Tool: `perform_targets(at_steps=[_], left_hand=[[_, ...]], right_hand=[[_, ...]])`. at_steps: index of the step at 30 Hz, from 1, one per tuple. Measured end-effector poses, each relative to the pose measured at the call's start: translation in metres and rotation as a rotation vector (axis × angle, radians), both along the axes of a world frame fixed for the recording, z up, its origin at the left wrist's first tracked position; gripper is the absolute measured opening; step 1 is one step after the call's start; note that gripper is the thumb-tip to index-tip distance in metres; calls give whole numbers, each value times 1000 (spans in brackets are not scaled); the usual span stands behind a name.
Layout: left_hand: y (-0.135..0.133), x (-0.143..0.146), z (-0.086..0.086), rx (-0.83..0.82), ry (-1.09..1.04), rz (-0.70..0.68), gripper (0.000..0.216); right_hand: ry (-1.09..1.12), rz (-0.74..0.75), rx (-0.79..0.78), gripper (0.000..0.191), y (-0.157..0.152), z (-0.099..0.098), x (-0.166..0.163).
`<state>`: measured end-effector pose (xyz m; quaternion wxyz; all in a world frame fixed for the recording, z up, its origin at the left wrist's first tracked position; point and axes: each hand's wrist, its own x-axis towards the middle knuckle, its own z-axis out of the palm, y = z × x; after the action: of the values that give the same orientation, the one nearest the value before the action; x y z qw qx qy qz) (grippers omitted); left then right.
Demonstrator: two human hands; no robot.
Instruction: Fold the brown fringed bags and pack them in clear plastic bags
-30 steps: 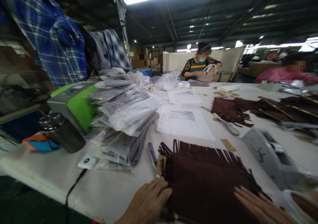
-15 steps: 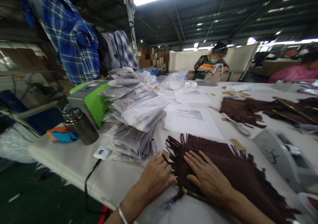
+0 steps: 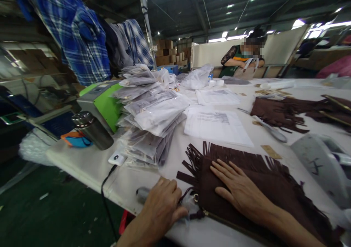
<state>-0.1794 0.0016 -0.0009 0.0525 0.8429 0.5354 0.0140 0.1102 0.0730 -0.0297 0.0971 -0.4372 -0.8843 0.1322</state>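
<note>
Head view: right hand [image 3: 241, 192] lies flat, fingers spread, on soft brown fringed bag [image 3: 263, 188]; left hand [image 3: 161, 206] curls over its zipper end.

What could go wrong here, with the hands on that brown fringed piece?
The left hand grips something grey at the table edge; it might slip off. The right hand presses flat on the brown fringed piece, so pulling could snag its fringe. The leaning stack of bagged items beside it might slide over.

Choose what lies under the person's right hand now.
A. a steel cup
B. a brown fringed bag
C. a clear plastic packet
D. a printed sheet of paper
B: the right hand lies flat, fingers spread, on the brown fringed bag on the white table.
</note>
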Motion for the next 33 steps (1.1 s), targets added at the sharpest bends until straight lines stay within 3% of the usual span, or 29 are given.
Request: perform_targets(at_steps=[5,7,11,15,18,26,30,33], left_hand=[[-15,14,-2,-106,92,170,8],[-24,17,-7,-47,25,202,16],[-36,20,-19,95,-100,215,29],[-37,21,-26,174,-92,255,24],[-36,18,-32,234,-68,217,17],[-39,15,-69,465,-128,64,6],[-49,16,-71,472,-144,12,5],[-55,18,-69,441,-114,23,5]], right_hand=[[54,-4,-80,52,5,4,6],[87,-12,-53,48,4,13,0],[114,110,47,27,4,43,-39],[-154,295,-20,14,12,62,-92],[-300,355,-35,15,20,61,-113],[-430,380,-37,46,16,59,-124],[-421,397,-37,43,8,55,-126],[-377,394,-41,29,15,44,-122]])
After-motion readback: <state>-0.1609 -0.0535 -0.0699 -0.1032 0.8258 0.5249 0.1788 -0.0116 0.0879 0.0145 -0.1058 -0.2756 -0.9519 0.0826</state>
